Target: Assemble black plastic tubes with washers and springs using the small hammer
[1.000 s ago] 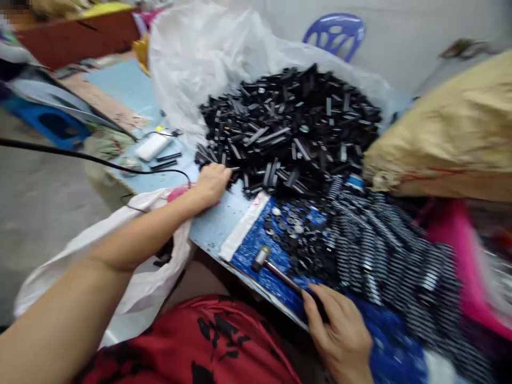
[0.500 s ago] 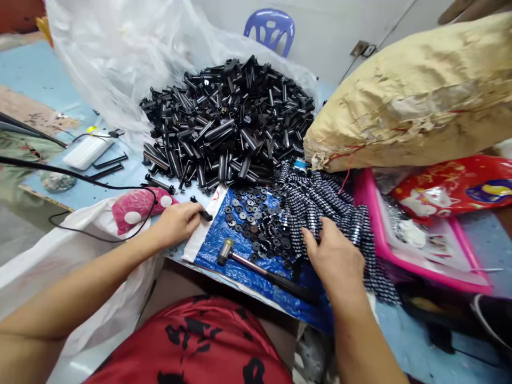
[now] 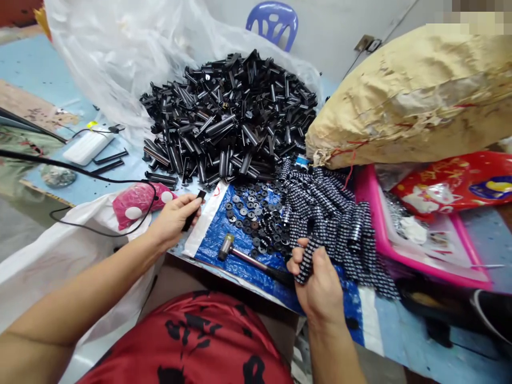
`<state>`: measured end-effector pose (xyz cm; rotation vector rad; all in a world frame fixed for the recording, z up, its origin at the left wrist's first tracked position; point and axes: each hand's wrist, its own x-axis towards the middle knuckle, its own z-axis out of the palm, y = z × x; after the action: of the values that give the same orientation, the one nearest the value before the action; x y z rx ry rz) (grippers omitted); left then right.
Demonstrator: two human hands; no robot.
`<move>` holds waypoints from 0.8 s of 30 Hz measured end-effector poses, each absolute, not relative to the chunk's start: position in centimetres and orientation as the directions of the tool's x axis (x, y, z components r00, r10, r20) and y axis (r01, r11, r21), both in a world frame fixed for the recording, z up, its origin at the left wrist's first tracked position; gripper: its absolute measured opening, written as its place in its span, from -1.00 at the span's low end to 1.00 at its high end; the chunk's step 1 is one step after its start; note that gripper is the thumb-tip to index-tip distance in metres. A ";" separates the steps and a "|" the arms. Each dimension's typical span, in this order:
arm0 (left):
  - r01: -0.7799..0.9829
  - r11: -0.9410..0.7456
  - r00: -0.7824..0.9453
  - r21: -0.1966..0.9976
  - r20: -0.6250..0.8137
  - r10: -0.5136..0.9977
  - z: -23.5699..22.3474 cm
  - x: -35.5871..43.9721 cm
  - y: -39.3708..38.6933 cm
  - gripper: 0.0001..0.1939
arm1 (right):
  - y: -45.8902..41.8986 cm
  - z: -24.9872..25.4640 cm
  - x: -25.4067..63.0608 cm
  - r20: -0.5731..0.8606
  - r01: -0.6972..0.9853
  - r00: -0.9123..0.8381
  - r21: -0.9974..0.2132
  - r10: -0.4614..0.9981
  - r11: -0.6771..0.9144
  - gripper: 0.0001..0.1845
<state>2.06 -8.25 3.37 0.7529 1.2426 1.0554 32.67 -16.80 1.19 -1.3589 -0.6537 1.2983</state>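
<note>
The left hand [image 3: 174, 220] is at the near edge of the light-blue table [image 3: 132, 178], its fingers closed on a small, narrow black plastic piece [image 3: 194, 209] that slants upward from the palm. The right hand [image 3: 320, 280], over the near edge further right, has its fingers curled round a short black strip with rows of small pale marks [image 3: 307, 262]. Below and between the hands, a blue woven plastic sheet with a white border [image 3: 212, 229] lies along the near edge, bearing a hammer with a metal shaft and dark handle [image 3: 252, 260], its head toward the left hand. Beyond the hammer, small round black discs with central holes [image 3: 248, 213] lie scattered; a heap of similarly marked black strips [image 3: 336, 213] adjoins them on the right, reaching a bright pink plastic tray [image 3: 386, 240]. Toward the far edge, a large pile of glossy black plastic pieces [image 3: 224, 128] is heaped against translucent white plastic sheeting [image 3: 100, 53].
</note>
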 end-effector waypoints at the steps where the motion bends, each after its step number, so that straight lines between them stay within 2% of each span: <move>1: -0.253 0.384 0.040 0.888 -0.387 0.921 3.8 2.9 -8.7 -0.53 | -16.7 1.4 32.1 -0.337 -0.294 0.239 -0.919 0.911 -0.263 -0.24; 5: -0.295 0.428 0.263 0.854 -0.358 0.896 4.3 6.1 -10.6 -0.56 | -16.3 2.1 30.9 -0.366 -0.359 0.189 -0.889 0.911 -0.283 -0.19; 10: -0.157 0.423 0.405 0.892 -0.333 0.852 3.1 8.9 -12.6 -0.56 | -16.9 2.1 29.6 -0.374 -0.398 0.164 -0.871 0.913 -0.286 -0.19; 14: -0.034 0.252 0.361 0.967 -0.223 0.905 2.8 11.1 -13.8 -0.61 | -17.2 2.4 28.0 -0.402 -0.491 0.236 -0.835 0.885 -0.248 -0.25; 18: -0.060 0.090 0.437 0.994 -0.055 0.898 3.1 13.2 -14.4 -0.64 | -16.8 2.8 26.1 -0.435 -0.522 0.311 -0.821 0.845 -0.231 -0.25; 21: -0.047 0.073 0.457 0.996 -0.043 0.888 3.3 13.4 -14.4 -0.71 | -17.0 2.2 25.9 -0.329 -0.381 0.287 -0.901 0.899 -0.208 -0.22; 22: -0.036 0.099 0.452 0.994 -0.072 0.889 3.4 13.0 -14.3 -0.73 | -17.2 1.8 26.2 -0.232 -0.273 0.271 -0.949 0.934 -0.157 -0.18; 24: -0.030 0.186 0.459 0.982 -0.152 0.875 3.7 12.1 -14.2 -0.70 | -17.6 0.9 27.4 0.073 0.057 0.190 -0.996 0.979 0.064 0.03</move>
<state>12.14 -14.23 3.67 1.2184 0.8866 0.7720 27.36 -17.63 0.92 -1.2800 -1.1334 0.9924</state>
